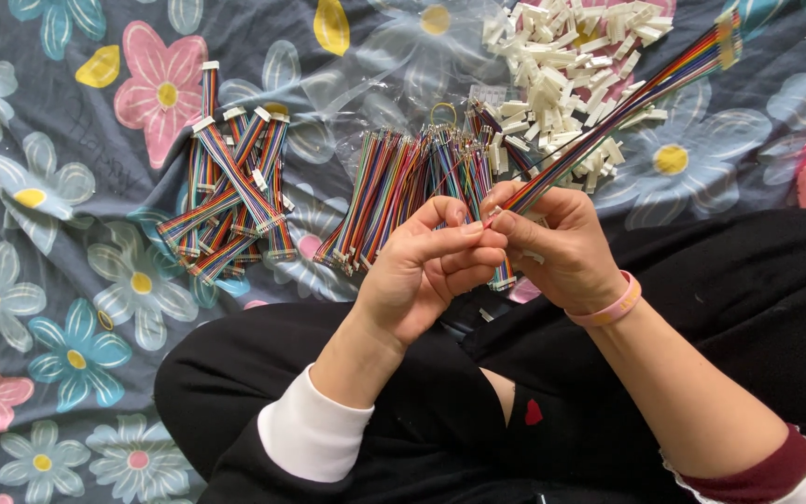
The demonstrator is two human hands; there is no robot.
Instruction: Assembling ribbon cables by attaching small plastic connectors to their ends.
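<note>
Left hand point(426, 271): picture centre, fingers curled in, thumb and forefinger pinched at the near end of the rainbow ribbon cable point(608, 117), meeting the right fingertips.

Right hand point(557, 247): just at 3 o'clock of the left, touching it, closed around the same cable end; pink wristband point(608, 308) on the wrist.

Rainbow ribbon cable: flat, multicoloured, runs from the fingertips toward 1 o'clock and reaches the upper right edge of the view, crossing over the pile of white connector housings point(562, 65).

Pile of white connector housings: 12 to 1 o'clock of the hands, loose, spread up to the top edge.

Bundle of loose cables point(403, 191): directly at 12 o'clock of the hands, fanned, its near ends just beside the left knuckles.

Finished cables with white ends point(235, 187): 10 o'clock, a crossed heap, well apart from the hands.

Flowered sheet point(58, 308): underlies all; widest bare stretch at 8 to 9 o'clock, out to the left edge.

Black trousers point(739, 280): fill 4 to 7 o'clock, closing that side.
</note>
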